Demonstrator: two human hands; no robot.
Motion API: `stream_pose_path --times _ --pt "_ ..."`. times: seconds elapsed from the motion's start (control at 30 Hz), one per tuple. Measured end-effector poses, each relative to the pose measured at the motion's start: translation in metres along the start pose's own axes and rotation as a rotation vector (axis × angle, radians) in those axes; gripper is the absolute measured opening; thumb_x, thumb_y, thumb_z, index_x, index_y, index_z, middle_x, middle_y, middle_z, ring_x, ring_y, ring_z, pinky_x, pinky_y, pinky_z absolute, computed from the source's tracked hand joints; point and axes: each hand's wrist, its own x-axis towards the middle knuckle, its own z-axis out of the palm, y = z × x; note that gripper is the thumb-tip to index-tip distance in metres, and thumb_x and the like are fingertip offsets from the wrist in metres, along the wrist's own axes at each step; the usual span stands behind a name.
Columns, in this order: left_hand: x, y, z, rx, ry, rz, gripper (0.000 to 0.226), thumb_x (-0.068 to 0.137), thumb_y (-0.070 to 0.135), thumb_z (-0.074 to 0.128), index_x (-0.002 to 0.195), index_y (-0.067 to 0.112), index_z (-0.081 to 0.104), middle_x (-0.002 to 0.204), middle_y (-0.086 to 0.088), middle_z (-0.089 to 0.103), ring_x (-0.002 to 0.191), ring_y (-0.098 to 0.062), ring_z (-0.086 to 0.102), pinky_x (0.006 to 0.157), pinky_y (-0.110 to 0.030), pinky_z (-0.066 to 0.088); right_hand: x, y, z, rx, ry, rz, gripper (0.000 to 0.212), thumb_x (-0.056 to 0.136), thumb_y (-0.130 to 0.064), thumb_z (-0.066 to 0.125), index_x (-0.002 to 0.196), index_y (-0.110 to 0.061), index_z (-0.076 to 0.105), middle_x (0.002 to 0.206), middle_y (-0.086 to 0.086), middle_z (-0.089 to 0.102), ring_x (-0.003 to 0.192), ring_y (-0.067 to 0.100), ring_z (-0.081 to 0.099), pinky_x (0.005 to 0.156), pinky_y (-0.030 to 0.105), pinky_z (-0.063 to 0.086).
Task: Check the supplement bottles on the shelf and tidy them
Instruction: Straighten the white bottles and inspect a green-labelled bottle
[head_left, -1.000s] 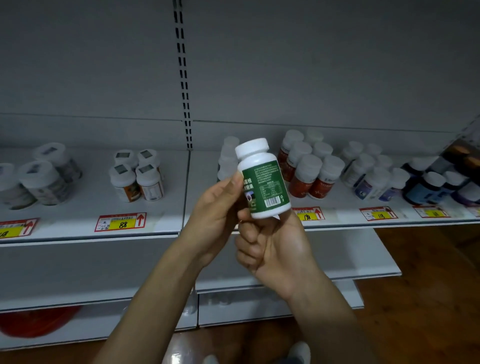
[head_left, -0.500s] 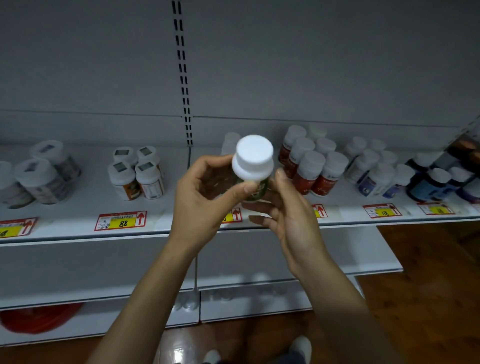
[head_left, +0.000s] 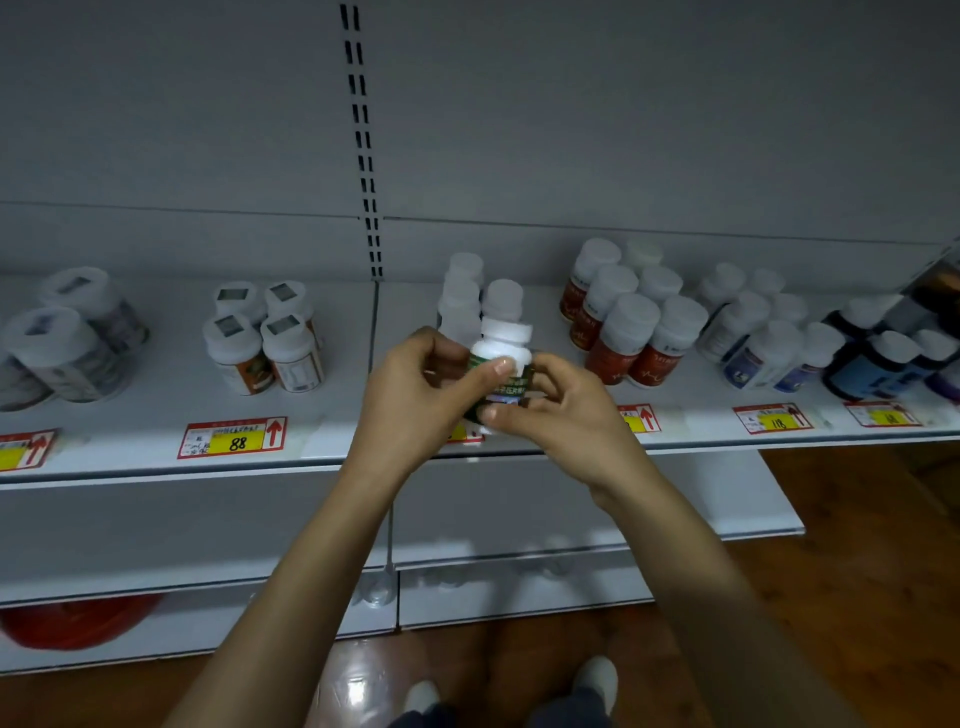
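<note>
Dimly lit grey shelf (head_left: 156, 415), wood floor (head_left: 857, 597); left hand (head_left: 410, 400) and right hand (head_left: 566, 410) grip clamped on bottle (head_left: 501, 358)

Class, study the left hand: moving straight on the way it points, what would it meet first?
Probably the plain white bottles standing just behind the green-label bottle that the left hand holds; depth is unclear.

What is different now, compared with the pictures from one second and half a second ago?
The white plastic bottle with the green label moved down and forward, to the front edge of the white metal shelf. Its cap first tipped toward the camera; now it is nearly upright again. The left hand and right hand held it throughout. The other bottles on the shelf did not move.
</note>
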Motion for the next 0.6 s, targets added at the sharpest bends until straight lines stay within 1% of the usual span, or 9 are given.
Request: stream_pose_path --times 0.07,0.13,0.2,0.27,0.33,0.4,0.47,0.57,0.6 --pt "0.002 -0.005 0.004 0.035 -0.029 0.033 0.041 0.077 0.059 0.068 0.087 0.019 0.066 0.079 0.008 0.07 0.076 -0.005 0.066 0.069 -0.03 0.053 0.016 0.011 -0.004 -0.078 0.054 0.008 0.052 0.072 0.002 0.078 0.118 -0.01 0.055 0.107 0.006 0.069 0.096 0.017 0.069 0.088 0.035 0.056" --pt "0.008 -0.015 0.008 0.11 0.03 0.091 0.033 0.083 0.047 0.067 0.094 0.017 0.066 0.088 0.008 0.069 0.082 -0.003 0.064 0.072 -0.027 0.053 0.033 0.023 -0.007 -0.179 0.132 0.01 0.056 0.069 -0.001 0.079 0.116 -0.013 0.051 0.107 0.004 0.066 0.098 0.018 0.066 0.087 0.039 0.055" --pt "0.018 -0.028 0.012 0.189 0.152 0.127 0.032 0.083 0.036 0.072 0.105 0.016 0.061 0.103 0.004 0.064 0.091 -0.008 0.06 0.074 -0.026 0.052 0.048 0.033 -0.008 -0.297 0.2 0.021 0.055 0.069 -0.004 0.078 0.113 -0.012 0.045 0.108 0.004 0.059 0.098 0.02 0.06 0.08 0.034 0.05" --pt "0.028 -0.042 0.017 0.252 0.245 0.156 0.047 0.079 0.03 0.076 0.118 0.015 0.055 0.114 0.0 0.053 0.101 -0.016 0.056 0.079 -0.032 0.052 0.06 0.042 -0.008 -0.358 0.249 0.021 0.052 0.07 -0.005 0.077 0.107 -0.013 0.041 0.104 0.005 0.054 0.095 0.02 0.056 0.072 0.027 0.044" --pt "0.038 -0.054 0.021 0.298 0.255 0.15 0.063 0.076 0.029 0.079 0.129 0.012 0.048 0.125 -0.005 0.05 0.113 -0.024 0.052 0.087 -0.038 0.05 0.071 0.05 -0.006 -0.381 0.283 0.002 0.048 0.071 -0.01 0.078 0.101 -0.013 0.041 0.095 0.002 0.052 0.085 0.015 0.054 0.062 0.021 0.039" --pt "0.045 -0.061 0.024 0.305 0.197 0.066 0.072 0.075 0.03 0.08 0.135 0.014 0.043 0.135 -0.007 0.048 0.122 -0.026 0.048 0.094 -0.039 0.046 0.082 0.053 -0.005 -0.413 0.284 0.005 0.045 0.074 -0.016 0.077 0.099 -0.014 0.04 0.087 -0.004 0.05 0.077 0.01 0.051 0.056 0.018 0.036" --pt "0.051 -0.065 0.028 0.298 0.137 0.0 0.071 0.075 0.033 0.079 0.134 0.018 0.043 0.134 -0.004 0.052 0.121 -0.023 0.049 0.093 -0.036 0.045 0.09 0.055 -0.005 -0.424 0.268 0.038 0.045 0.075 -0.02 0.077 0.101 -0.016 0.039 0.091 -0.003 0.053 0.08 0.013 0.053 0.058 0.023 0.038" --pt "0.052 -0.064 0.032 0.241 0.129 -0.013 0.059 0.076 0.035 0.078 0.123 0.021 0.046 0.116 0.005 0.06 0.105 -0.016 0.058 0.08 -0.029 0.045 0.098 0.055 -0.005 -0.417 0.263 0.066 0.047 0.078 -0.028 0.077 0.105 -0.017 0.04 0.1 0.0 0.059 0.085 0.017 0.058 0.057 0.027 0.039" --pt "0.052 -0.064 0.031 0.225 0.138 -0.008 0.055 0.076 0.034 0.079 0.119 0.021 0.047 0.111 0.007 0.061 0.101 -0.016 0.06 0.078 -0.028 0.044 0.099 0.055 -0.005 -0.421 0.257 0.073 0.048 0.078 -0.03 0.076 0.108 -0.017 0.041 0.104 0.001 0.061 0.086 0.017 0.057 0.06 0.028 0.04"
